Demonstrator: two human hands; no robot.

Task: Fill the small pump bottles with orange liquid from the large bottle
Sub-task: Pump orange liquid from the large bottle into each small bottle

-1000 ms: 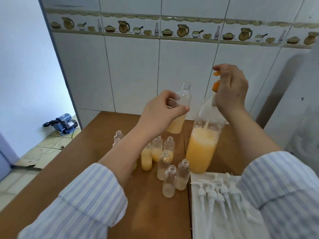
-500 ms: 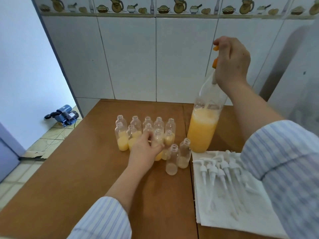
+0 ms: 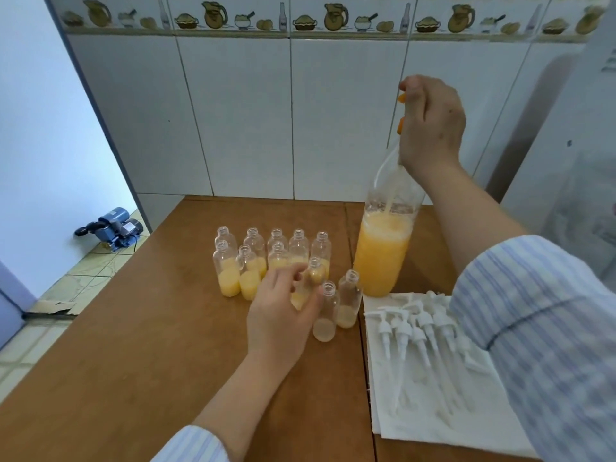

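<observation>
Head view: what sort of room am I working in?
Probably a home kitchen or utility room: white wall tiles with a jug-and-food border, a brown wooden table, and a blue water pump on the tiled floor.

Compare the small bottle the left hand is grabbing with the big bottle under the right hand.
The small bottle holds little liquid; the large bottle is over half full. Left hand grips the small one's body; right hand holds the large one's orange top. Both are clear, upright on the table.

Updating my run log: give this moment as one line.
left hand: grips small bottle | right hand: holds large bottle top | pump heads: on towel
</observation>
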